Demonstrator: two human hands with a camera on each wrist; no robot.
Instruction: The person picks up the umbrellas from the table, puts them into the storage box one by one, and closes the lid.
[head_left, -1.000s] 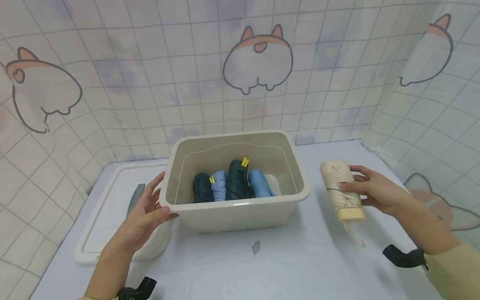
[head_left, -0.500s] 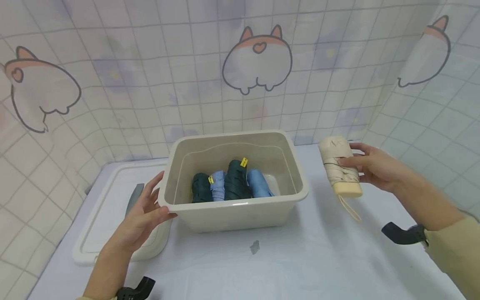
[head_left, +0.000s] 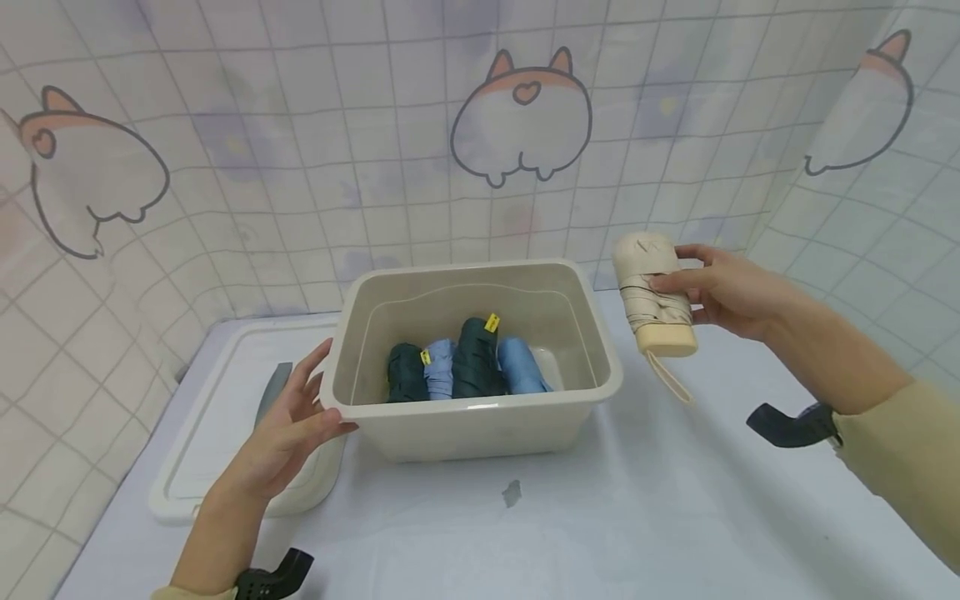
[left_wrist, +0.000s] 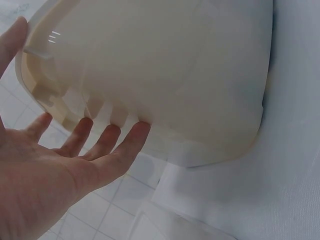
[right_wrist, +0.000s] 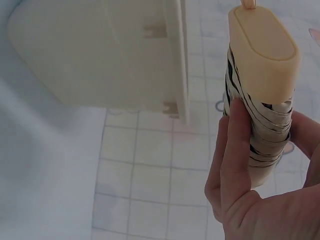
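Observation:
My right hand [head_left: 723,292] grips a folded beige umbrella [head_left: 651,287], thumb on one side and fingers on the other. It is held above the table, right of the bin, with its pale yellow handle end [right_wrist: 265,52] towards me and a wrist loop [head_left: 670,379] hanging down. The cream plastic bin [head_left: 480,433] stands in the middle. Inside lie several rolled umbrellas: a short dark green one [head_left: 407,373], a light blue one [head_left: 439,369], a longer dark green one [head_left: 477,360] and a blue one [head_left: 521,367]. With extended fingers, my left hand [head_left: 281,437] touches the bin's left front corner.
Left of the bin, a white lid [head_left: 225,417] with a grey handle [head_left: 273,392] lies on the white-covered table [head_left: 570,525], partly behind my left arm. A tile-patterned cloth [head_left: 420,200] hangs behind and along both sides. A small grey mark [head_left: 512,493] shows in front of the bin.
My right hand has lifted the beige umbrella higher and farther back, then moved it left towards the bin. The left hand and bin keep their places.

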